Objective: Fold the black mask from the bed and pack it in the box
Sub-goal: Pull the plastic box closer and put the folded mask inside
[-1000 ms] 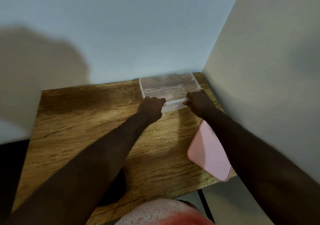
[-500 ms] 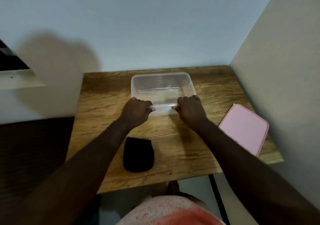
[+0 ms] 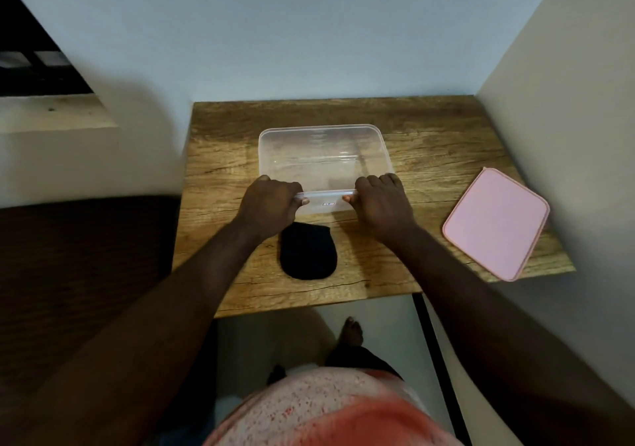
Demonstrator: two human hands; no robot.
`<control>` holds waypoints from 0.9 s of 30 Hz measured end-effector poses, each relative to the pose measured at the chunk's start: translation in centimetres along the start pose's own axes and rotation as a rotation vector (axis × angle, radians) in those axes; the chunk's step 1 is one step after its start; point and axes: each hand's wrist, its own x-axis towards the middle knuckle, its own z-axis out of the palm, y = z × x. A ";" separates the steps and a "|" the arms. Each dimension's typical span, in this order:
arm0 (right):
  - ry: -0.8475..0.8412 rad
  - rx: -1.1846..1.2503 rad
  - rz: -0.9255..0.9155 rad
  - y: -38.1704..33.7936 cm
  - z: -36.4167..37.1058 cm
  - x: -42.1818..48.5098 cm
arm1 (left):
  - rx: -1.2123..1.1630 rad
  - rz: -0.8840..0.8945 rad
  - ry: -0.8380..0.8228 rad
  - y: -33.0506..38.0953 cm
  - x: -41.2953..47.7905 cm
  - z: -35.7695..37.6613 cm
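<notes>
The folded black cloth mask [image 3: 308, 256] lies on the wooden table [image 3: 429, 157], just before the clear rectangular plastic box [image 3: 323, 157]. Both hands, left [image 3: 269, 205] and right [image 3: 381, 205], grip its near rim, fingers curled. Folding appears done; packing remains. The pink lid [image 3: 496, 223] lies apart.

Both hands hold the near edge of a clear box [image 3: 324, 157] on a wooden table [image 3: 433, 150]. The left hand [image 3: 269, 203] grips the left corner, and the right hand [image 3: 381, 201] grips the right. A folded black mask [image 3: 308, 255] lies just in front of the box. A pink lid [image 3: 496, 224] sits far to the right.
</notes>
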 end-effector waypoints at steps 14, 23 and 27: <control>0.128 0.194 -0.030 -1.2 -1.3 -2.4 | -0.051 0.016 -0.008 -0.1 -1.9 -0.8; -0.076 0.469 0.009 -6.1 3.2 -7.0 | -0.748 -0.909 0.138 2.3 -8.2 1.9; -0.104 0.320 0.022 -6.6 4.5 -7.0 | -0.678 -0.883 -0.057 3.2 -7.1 2.7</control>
